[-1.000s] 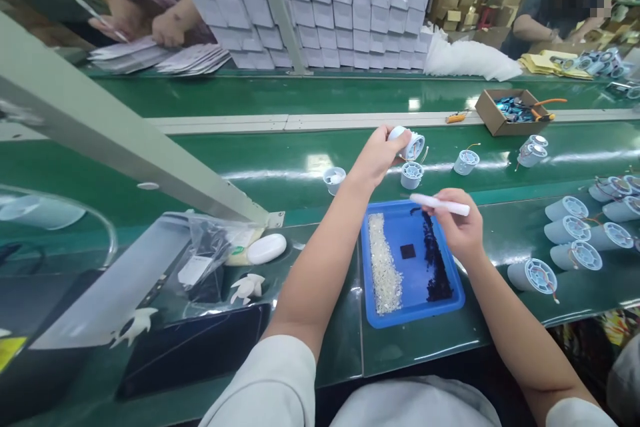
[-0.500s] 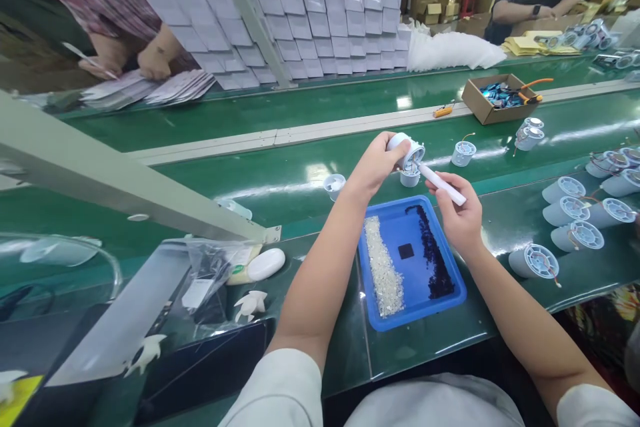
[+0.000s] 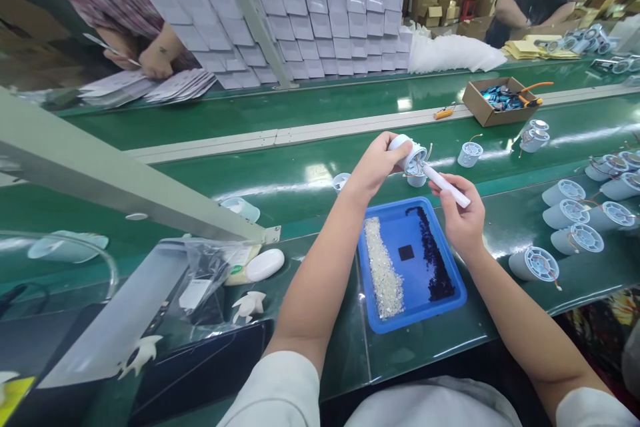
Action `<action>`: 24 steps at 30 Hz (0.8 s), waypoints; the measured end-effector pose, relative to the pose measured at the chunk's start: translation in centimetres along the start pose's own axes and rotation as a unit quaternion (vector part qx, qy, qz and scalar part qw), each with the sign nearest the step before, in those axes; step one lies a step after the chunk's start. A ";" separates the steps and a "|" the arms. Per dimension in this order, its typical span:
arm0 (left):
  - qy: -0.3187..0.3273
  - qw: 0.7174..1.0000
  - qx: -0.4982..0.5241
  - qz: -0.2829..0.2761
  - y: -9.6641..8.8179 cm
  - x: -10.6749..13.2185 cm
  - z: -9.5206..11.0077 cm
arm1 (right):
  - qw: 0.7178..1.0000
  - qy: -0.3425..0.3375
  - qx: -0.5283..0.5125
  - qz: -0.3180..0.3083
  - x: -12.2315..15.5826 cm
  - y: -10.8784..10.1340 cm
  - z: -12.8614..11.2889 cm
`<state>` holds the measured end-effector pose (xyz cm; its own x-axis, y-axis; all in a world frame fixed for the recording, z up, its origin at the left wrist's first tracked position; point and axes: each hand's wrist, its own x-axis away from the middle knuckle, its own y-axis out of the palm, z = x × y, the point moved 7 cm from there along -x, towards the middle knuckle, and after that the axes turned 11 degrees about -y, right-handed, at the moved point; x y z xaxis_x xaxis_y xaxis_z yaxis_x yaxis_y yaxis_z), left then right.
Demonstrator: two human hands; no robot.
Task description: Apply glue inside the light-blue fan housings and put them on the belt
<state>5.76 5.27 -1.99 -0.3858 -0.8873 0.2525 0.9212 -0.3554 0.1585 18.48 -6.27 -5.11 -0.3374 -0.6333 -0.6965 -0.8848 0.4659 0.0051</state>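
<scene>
Just beyond the far edge of the blue tray, the left hand has its thumb and fingers clamped around a pale blue cylindrical housing, tipped so its open end faces right. The right hand pinches a white pen-shaped tool, its tip at the housing's open face; whether it touches a part inside is too small to tell.

Directly below the held piece, a second housing shows in part on the green worktop. The tray lies near the worktop's near edge, with clear granules along its left side, tiny black parts along its right, and a black square between them.

Farther right, a wired housing stands upright, alone, and a single housing lies tilted toward the near edge, just beside a group of housings. Near the far side is a cardboard box of shiny blue pieces.

Judging by the tool's place, work on the held housing seems under way rather than complete. Both strips in the tray look plentiful; which other housings are finished cannot be told.
</scene>
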 end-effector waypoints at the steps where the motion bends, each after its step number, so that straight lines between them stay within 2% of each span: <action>1: -0.001 1.000 -0.003 -0.003 0.1 0.1 0.0 | 1.000 -0.001 -0.003 -0.002 0.0 0.0 0.0; 4: -0.015 1.000 -0.015 -0.022 0.6 0.3 -0.1 | 1.000 0.002 -0.005 -0.012 0.0 0.0 0.2; 7: -0.017 1.000 -0.019 -0.014 0.9 0.2 -0.3 | 0.998 0.013 0.056 -0.023 0.1 -0.1 0.6; 10: 0.064 0.995 0.014 0.076 0.4 0.0 0.0 | 0.985 0.050 0.144 -0.084 0.4 0.5 1.1; 12: 0.123 0.980 0.061 0.144 0.1 0.2 -0.1 | 0.971 0.084 0.161 -0.156 1.1 1.5 1.5; 14: 0.146 0.967 0.098 0.182 0.3 0.5 -0.7 | 0.961 0.099 0.166 -0.198 1.7 2.2 1.5; 17: 0.145 0.962 0.120 0.196 0.7 0.7 -1.5 | 0.959 0.099 0.166 -0.208 2.3 2.8 1.4; 21: 0.096 0.961 0.189 0.180 0.8 0.5 -2.7 | 0.965 0.103 0.154 -0.184 2.7 2.9 1.3; 24: 0.094 0.955 0.215 0.182 0.8 0.6 -2.8 | 0.969 0.120 0.133 -0.172 2.9 3.0 1.2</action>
<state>6.41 3.62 -4.38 0.0098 -0.9804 0.1967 0.8712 0.1050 0.4797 15.23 -5.98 -7.98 -0.1306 -0.8901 -0.4367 -0.8545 0.3245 -0.4058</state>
